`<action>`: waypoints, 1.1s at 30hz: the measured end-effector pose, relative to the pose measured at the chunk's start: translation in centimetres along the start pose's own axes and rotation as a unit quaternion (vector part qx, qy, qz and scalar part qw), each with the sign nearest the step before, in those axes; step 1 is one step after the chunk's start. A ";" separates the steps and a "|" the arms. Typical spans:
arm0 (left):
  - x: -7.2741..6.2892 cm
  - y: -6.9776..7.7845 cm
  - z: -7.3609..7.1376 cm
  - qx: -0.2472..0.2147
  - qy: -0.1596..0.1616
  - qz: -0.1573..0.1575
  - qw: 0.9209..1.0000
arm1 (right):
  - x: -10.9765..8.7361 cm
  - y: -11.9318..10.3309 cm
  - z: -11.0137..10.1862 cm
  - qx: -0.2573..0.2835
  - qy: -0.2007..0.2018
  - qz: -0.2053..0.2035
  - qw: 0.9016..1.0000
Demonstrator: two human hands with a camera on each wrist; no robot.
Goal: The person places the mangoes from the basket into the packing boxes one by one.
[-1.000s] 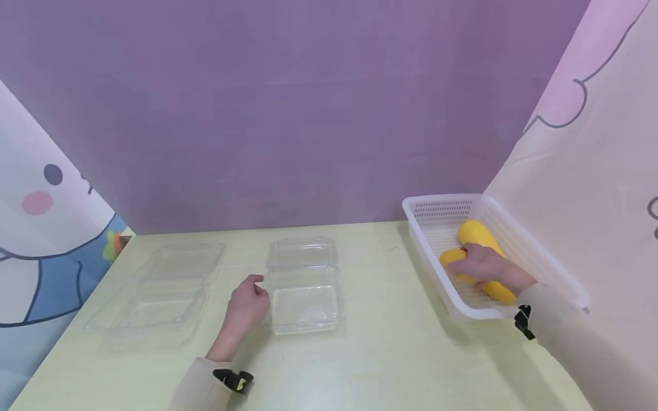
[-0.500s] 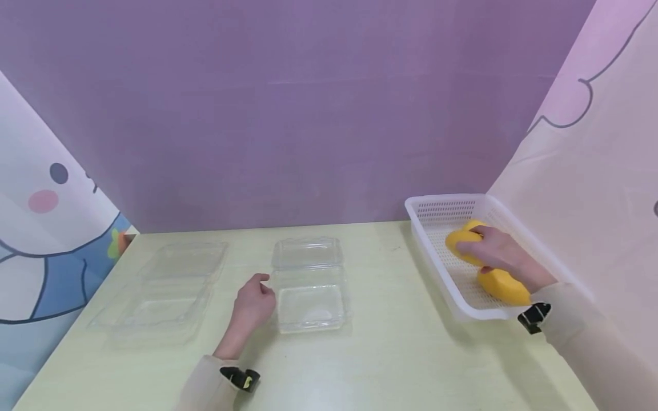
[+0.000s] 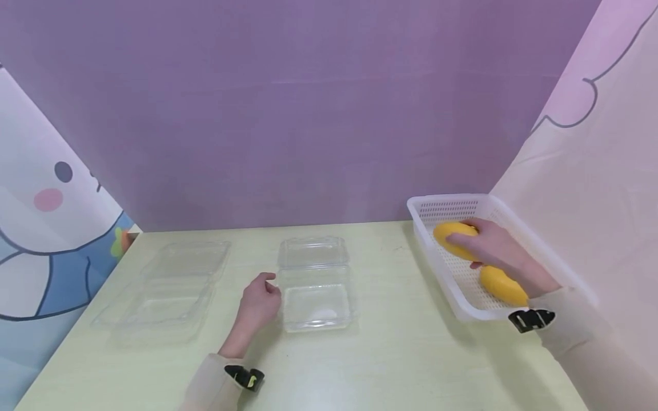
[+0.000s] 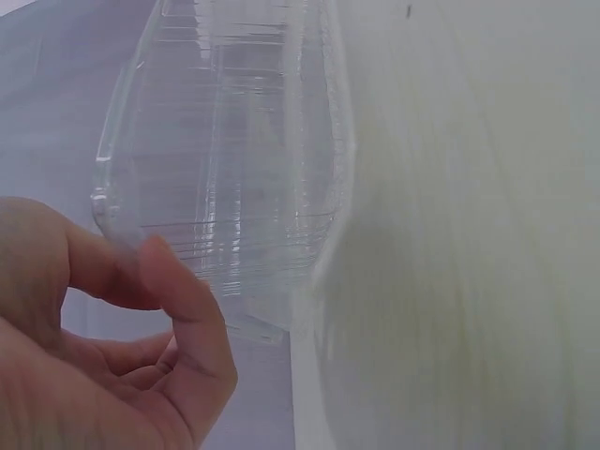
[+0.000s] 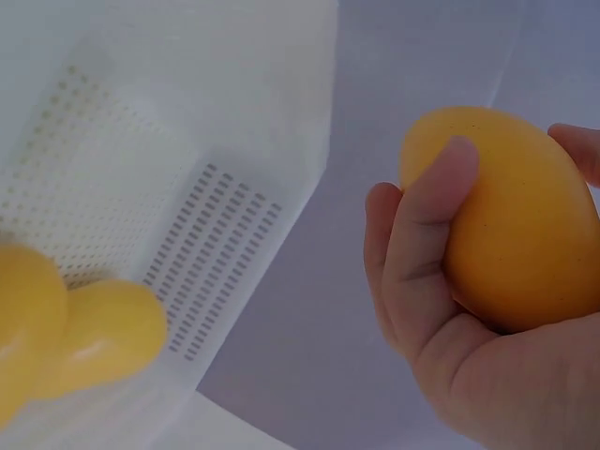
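Note:
In the head view my right hand (image 3: pixel 490 245) grips a yellow mango (image 3: pixel 456 240) over the white basket (image 3: pixel 434 279). The right wrist view shows fingers and thumb curled round the held mango (image 5: pixel 516 216). Another mango (image 3: pixel 504 286) lies in the basket's near end; the right wrist view has two mangoes (image 5: pixel 103 328) there, partly cut off by the frame. My left hand (image 3: pixel 259 299) stays left of an open clear plastic box (image 3: pixel 316 297), fingers loosely curled. Seen from the left wrist, thumb and forefinger overlap the box's edge (image 4: pixel 225 169); contact is unclear.
Further left on the pale table (image 3: pixel 390 365) stand more open clear plastic boxes (image 3: pixel 169 297), their outlines faint and seemingly overlapping. A purple backdrop (image 3: pixel 308 114) rises behind the table. Printed cloth (image 3: pixel 606 188) closes the right side, beside the basket.
My right hand has lifted a mango from among the others and moved it toward the basket's far left side. The left hand keeps its place beside the box; the view has shifted slightly.

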State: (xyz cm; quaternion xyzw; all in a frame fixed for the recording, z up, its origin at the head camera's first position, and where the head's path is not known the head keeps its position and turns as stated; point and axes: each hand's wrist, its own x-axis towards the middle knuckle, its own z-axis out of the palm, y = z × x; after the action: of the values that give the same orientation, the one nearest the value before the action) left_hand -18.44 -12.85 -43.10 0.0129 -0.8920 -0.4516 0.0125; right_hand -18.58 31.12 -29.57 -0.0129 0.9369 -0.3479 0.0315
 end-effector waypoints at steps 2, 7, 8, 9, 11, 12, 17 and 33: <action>0.0 0.0 0.0 -0.003 0.000 -0.001 1.000 | -0.1 -0.5 0.3 0.001 0.004 -0.009 1.000; 0.0 0.1 0.2 -0.022 -0.007 -0.010 1.000 | -0.5 -1.8 0.9 0.002 0.010 -0.018 1.000; 0.0 0.0 0.2 -0.026 -0.009 -0.012 1.000 | -0.6 -2.0 1.1 0.002 0.010 -0.019 1.000; 0.1 0.0 0.3 -0.029 -0.010 -0.013 0.999 | -0.7 -2.3 1.2 0.003 0.010 -0.019 1.000; 0.1 0.0 0.4 -0.034 -0.012 -0.013 0.999 | -0.8 -2.9 1.6 0.007 0.011 -0.023 1.000; 0.1 0.0 0.4 -0.038 -0.014 -0.013 0.999 | -0.9 -3.1 1.7 0.008 0.011 -0.026 1.000; -0.1 0.0 0.7 -0.048 -0.020 -0.013 0.999 | -1.2 -4.1 2.4 0.013 0.011 -0.037 0.999; -0.2 0.4 1.5 -0.057 -0.022 -0.001 0.998 | -1.5 -5.8 5.1 -0.029 0.013 -0.071 0.997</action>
State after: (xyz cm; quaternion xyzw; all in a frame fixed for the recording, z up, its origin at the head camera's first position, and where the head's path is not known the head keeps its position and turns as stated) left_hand -18.25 -11.37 -43.67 0.0032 -0.8647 -0.5022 -0.0063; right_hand -16.75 23.50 -29.59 -0.0758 0.9436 -0.3222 -0.0058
